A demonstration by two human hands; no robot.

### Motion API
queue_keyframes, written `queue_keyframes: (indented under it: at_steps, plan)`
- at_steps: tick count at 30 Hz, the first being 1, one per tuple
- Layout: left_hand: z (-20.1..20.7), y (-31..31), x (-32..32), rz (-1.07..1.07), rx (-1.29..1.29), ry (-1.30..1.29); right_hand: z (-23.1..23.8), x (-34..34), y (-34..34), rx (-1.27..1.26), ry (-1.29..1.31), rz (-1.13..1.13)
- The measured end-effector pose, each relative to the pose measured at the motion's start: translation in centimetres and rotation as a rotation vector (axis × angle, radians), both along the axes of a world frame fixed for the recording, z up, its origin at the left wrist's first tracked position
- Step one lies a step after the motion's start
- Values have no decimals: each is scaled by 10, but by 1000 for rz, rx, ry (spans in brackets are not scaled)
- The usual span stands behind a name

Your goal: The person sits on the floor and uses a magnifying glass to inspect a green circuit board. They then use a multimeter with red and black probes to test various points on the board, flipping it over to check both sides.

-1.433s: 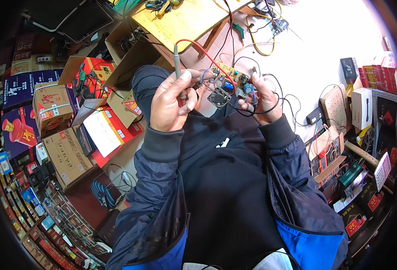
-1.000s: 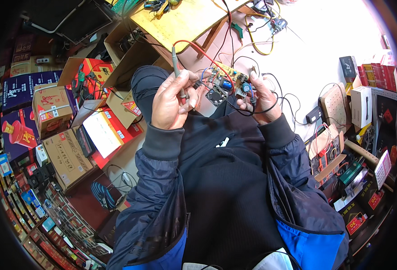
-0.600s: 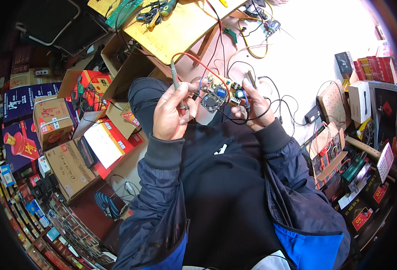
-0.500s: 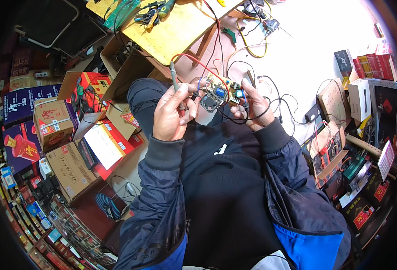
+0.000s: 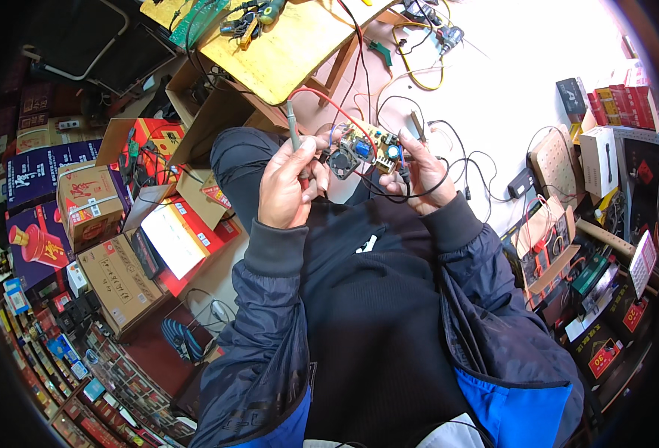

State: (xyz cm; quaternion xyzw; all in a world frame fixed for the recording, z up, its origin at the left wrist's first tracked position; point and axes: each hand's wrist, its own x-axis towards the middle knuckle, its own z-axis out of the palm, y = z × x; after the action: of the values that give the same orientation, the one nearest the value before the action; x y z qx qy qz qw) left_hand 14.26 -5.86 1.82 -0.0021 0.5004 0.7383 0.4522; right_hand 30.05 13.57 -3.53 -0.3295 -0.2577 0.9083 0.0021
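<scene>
In front of my lap, my right hand grips the right end of a small circuit board crowded with parts, including a blue block and a round capacitor. A dark stick rises behind its fingers; whether the hand holds it too is unclear. My left hand is closed around a grey test probe, its thumb along the shaft and a red wire arching from its top. Beside these fingers hangs a small black fan at the board's left end. The probe's tip is hidden.
A yellow table with tools and cables stands ahead on the left. Black cables and a power adapter lie on the floor to the right. Open cardboard boxes crowd the left side. A cordless drill lies farther off.
The board and fan have tilted, so the fan's round face shows more fully. The board's right end has shifted slightly left and down. Both hands keep their grip.
</scene>
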Motion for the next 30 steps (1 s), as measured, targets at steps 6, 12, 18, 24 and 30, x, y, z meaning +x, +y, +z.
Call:
queue_keyframes:
  at_steps: [6, 12, 18, 24, 30]
  plan:
    - [-6, -1, -1, -18, 6, 21, 1, 3, 0, -56, 0, -3]
    - [-10, 7, 5, -72, -36, 51, 1, 22, -1, -106, -50, -18]
    - [-16, 15, 10, -147, -184, 179, -15, 38, 0, -216, 16, -13]
    - [-29, 18, 13, -198, -238, 194, -18, 50, -1, -285, -28, -38]
    - [-53, 13, 9, -262, -340, 134, -21, 50, -10, -447, 6, -33]
